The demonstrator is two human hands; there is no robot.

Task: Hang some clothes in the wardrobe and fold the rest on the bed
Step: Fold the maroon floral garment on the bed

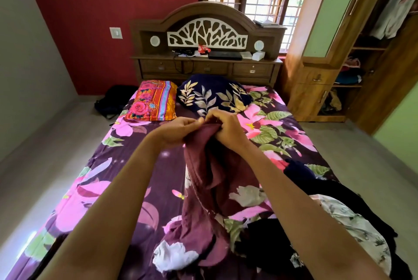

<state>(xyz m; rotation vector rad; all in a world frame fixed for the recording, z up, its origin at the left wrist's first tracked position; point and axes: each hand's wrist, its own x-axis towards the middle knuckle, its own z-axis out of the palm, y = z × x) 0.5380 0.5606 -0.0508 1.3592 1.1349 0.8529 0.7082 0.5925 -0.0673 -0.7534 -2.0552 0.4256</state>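
A maroon garment (204, 180) hangs from both hands above the bed (95, 189), its lower end trailing on the floral sheet. My left hand (178, 129) and my right hand (226, 130) pinch its top edge close together. A heap of clothes lies at the near right: a dark garment (334, 191), a white leaf-print garment (352, 227) and a small white piece (174, 256). The wardrobe (371, 57) stands open at the right, with clothes hanging inside at the top and folded items on its shelves.
Two pillows, one orange-pink (151, 100) and one navy with leaves (214, 94), lie at the head of the bed. The wooden headboard (207, 37) carries small items. A black bag (113, 100) sits on the floor at the left.
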